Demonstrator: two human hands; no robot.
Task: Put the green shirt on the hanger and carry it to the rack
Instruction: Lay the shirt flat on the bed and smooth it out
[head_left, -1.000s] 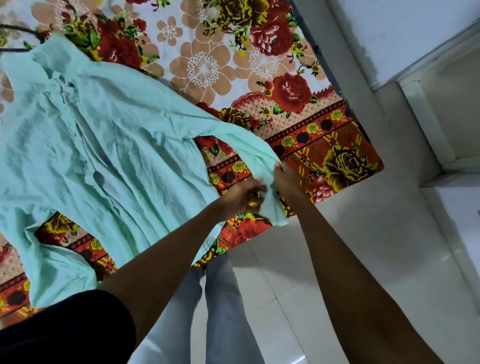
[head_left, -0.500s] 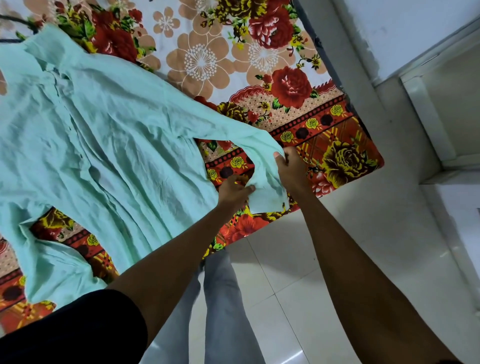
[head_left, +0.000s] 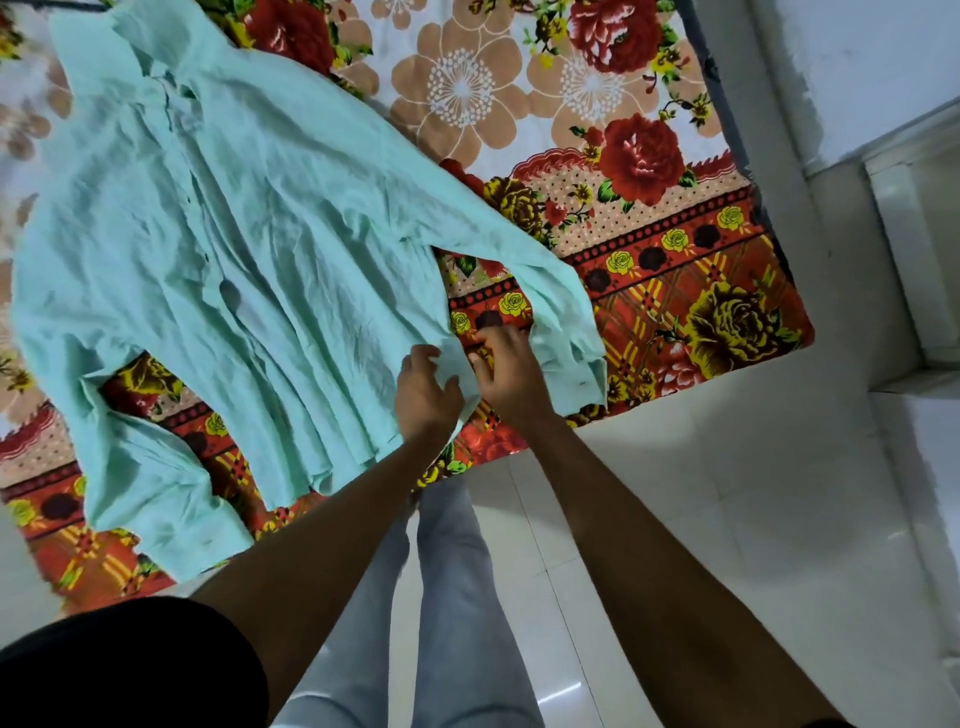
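The pale green shirt (head_left: 260, 234) lies spread front-up on a floral bedsheet (head_left: 691, 312), collar toward the top left. Its right sleeve runs down to a cuff (head_left: 582, 358) near the bed's front edge. My left hand (head_left: 423, 389) grips the lower right corner of the shirt's hem with curled fingers. Just beside it, my right hand (head_left: 506, 374) pinches the same corner, between the hem and the sleeve cuff. A thin dark line shows at the top left edge past the collar; I cannot tell whether it is the hanger.
White tiled floor (head_left: 727, 519) runs along the bed's front edge, where my legs in light jeans (head_left: 452, 597) stand. A white wall and a raised white ledge (head_left: 909, 234) close off the right side.
Both hands let go of the right sleeve cuff, which now lies flat on the sheet. They moved left to the hem corner. The view has shifted so more of the shirt shows.
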